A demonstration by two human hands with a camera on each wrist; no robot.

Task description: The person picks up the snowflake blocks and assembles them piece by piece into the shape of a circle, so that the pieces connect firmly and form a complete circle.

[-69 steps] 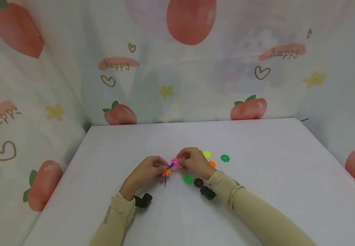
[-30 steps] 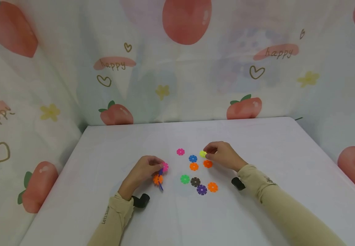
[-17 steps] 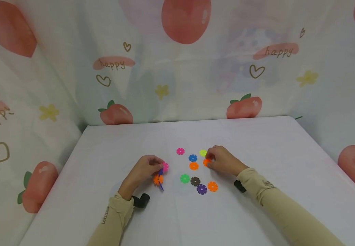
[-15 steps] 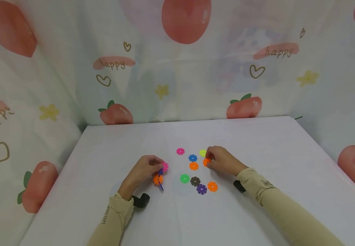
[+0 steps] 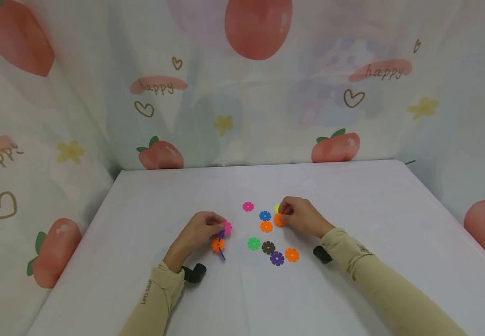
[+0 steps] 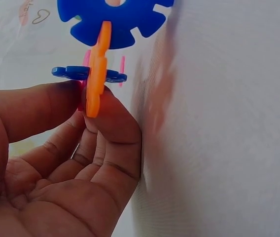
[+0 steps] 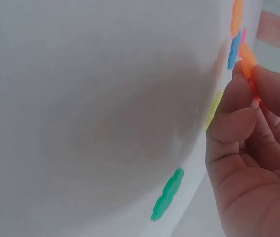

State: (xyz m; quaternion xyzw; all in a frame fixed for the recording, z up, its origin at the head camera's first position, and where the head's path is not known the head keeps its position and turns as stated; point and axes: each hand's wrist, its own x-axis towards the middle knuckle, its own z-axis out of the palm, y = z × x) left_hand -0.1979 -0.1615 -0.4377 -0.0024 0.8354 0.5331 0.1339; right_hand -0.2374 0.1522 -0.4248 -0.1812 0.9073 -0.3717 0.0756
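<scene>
My left hand (image 5: 196, 232) pinches a joined string of notched plastic snowflake discs between thumb and fingers. In the left wrist view a blue disc (image 6: 142, 22) is slotted onto an orange disc (image 6: 98, 74), with a second blue disc (image 6: 71, 73) crossing it and pink behind. The pink disc (image 5: 228, 227) of this string shows at the fingertips in the head view. Farther right, my right hand (image 5: 303, 216) pinches a single orange disc (image 7: 248, 57) by its edge. Partly behind that hand lies a yellow disc (image 5: 276, 208).
Loose discs lie flat on the white table (image 5: 351, 191) between the hands: pink (image 5: 248, 206), blue (image 5: 265, 216), green (image 5: 253, 243), brown (image 5: 268, 248), purple (image 5: 277, 258) and more orange. Another green disc (image 7: 167, 194) shows in the right wrist view. Printed cloth (image 5: 267, 107) hangs behind.
My right hand has left the joined string, moved right to the yellow disc, then taken hold of an orange disc and shifted it slightly left. My left hand drew back left with the string.
</scene>
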